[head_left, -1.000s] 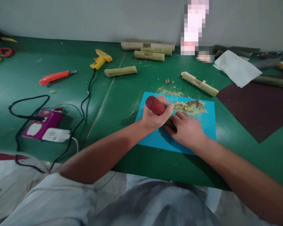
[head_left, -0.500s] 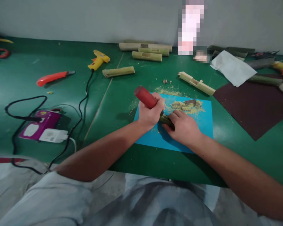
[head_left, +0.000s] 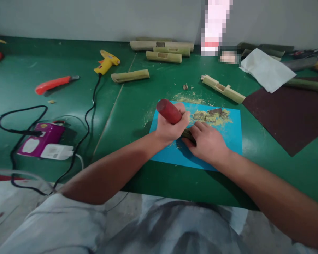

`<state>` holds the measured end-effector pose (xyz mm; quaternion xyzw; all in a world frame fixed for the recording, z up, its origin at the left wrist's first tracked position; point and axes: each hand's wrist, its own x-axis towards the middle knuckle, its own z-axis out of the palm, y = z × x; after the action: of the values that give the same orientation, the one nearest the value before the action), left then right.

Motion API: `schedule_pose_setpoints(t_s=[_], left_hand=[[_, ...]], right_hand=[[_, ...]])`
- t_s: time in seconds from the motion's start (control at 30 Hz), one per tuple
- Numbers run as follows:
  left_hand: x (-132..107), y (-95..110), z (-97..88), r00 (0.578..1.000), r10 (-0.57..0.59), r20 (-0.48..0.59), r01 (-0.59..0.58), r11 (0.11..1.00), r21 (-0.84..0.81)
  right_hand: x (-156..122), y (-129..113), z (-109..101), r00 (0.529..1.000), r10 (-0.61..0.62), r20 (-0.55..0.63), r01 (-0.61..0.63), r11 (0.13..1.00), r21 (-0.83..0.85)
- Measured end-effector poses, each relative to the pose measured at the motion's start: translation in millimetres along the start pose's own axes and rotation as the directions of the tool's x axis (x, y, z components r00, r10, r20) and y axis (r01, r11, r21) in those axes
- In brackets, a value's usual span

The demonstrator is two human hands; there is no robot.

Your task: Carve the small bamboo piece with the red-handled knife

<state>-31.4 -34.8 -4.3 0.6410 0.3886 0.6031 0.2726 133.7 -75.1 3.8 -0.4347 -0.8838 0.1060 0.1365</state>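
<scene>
My left hand is closed in a fist round the thick red handle of a tool whose working end is hidden by the hand and the bamboo. My right hand is closed on a short dark green bamboo piece, pressing it down over a blue sheet. The two hands are close together, and only a little of the bamboo shows between them. Yellowish shavings and dark scraps lie on the sheet just beyond my right hand.
Cut bamboo tubes lie at the back. A notched bamboo piece rests near dark brown sandpaper and a white cloth. Leftward are a yellow glue gun, a red-handled cutter and a purple power strip with cords.
My left hand has moved slightly right along the bamboo, closer to my right hand, and the red handle now points more towards me. My right hand keeps its hold. The view has shifted a little.
</scene>
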Motion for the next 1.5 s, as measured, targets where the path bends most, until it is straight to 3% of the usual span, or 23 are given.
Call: schedule_pose_setpoints(t_s=[0.2,0.33,0.8,0.93,1.1,1.33,1.5], left_hand=[[0.2,-2.3,-1.2,0.991,-0.077,-0.106,0.062,0.988,-0.138],[-0.1,-1.7,0.3,0.982,-0.071,-0.173,0.049,0.990,-0.130],[1.2,2.3,-0.8,1.000,0.012,0.014,-0.012,1.000,-0.001],[0.6,3.4,-3.5,0.997,-0.069,-0.019,0.066,0.993,-0.096],[0.2,-0.6,-2.2,0.995,-0.006,-0.102,-0.006,0.994,-0.108],[-1.1,-12.9,-2.7,0.998,0.065,-0.006,-0.065,0.998,-0.017],[-0.3,-7.1,-1.9,0.998,0.067,0.014,-0.068,0.997,0.025]], right_hand=[[-1.6,-4.0,0.0,1.000,0.026,0.002,-0.026,0.999,0.023],[-1.1,-4.1,-0.5,0.999,0.046,-0.003,-0.046,0.999,0.019],[0.7,-4.8,-0.6,0.999,0.042,0.018,-0.042,0.999,0.016],[1.4,-3.7,-2.1,0.998,0.049,0.035,-0.051,0.998,0.036],[1.4,-4.3,-4.3,0.997,0.067,0.026,-0.067,0.997,0.026],[0.0,-7.2,-3.8,0.997,0.074,0.033,-0.074,0.997,0.000],[0.5,-6.0,-2.6,0.997,0.067,0.030,-0.068,0.997,0.030]])
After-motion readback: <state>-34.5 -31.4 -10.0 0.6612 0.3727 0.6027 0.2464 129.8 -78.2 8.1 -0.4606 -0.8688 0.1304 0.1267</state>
